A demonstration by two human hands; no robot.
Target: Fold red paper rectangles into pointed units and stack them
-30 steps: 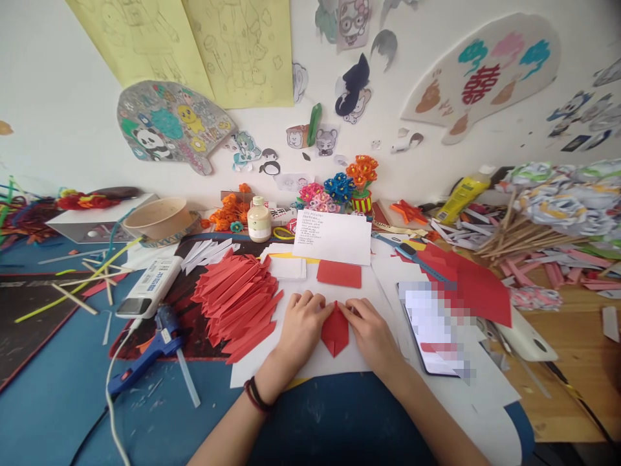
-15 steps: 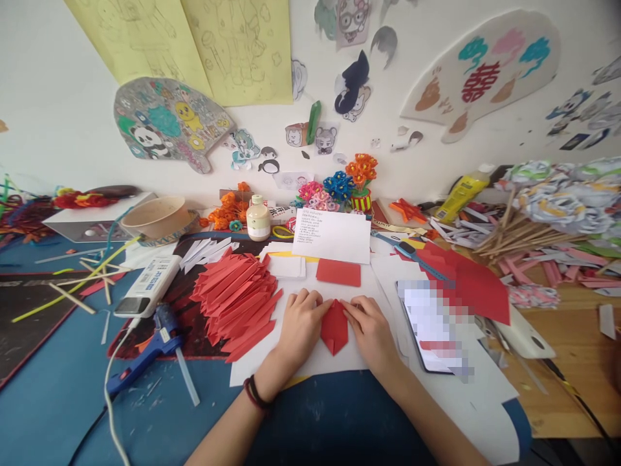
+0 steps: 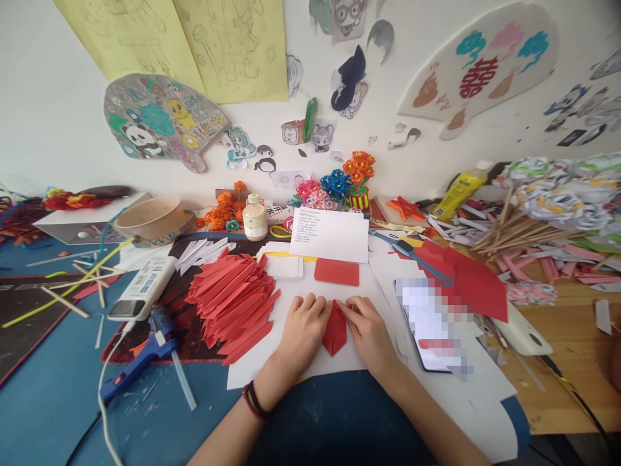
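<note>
A small piece of folded red paper (image 3: 334,332) lies on white sheets, pointed at its near end. My left hand (image 3: 305,330) grips its upper left edge, fingers curled. From the other side my right hand (image 3: 365,327) pinches the top with thumb and forefinger, so both sets of fingertips meet near the far tip and partly cover it. Just beyond rests a flat red paper rectangle (image 3: 336,272). Left of my hands is a heap of folded red paper strips (image 3: 230,301).
A phone (image 3: 427,327) lies right of my hands. At the left are a blue glue gun (image 3: 145,359) and a white power bank (image 3: 145,288) with a cable. A handwritten card (image 3: 330,236), a glue bottle (image 3: 255,220) and paper flowers (image 3: 337,186) stand toward the wall.
My fingers stay at the far tip of the folded paper, with the left hand slightly more over its left edge. The whole view has shifted slightly.
</note>
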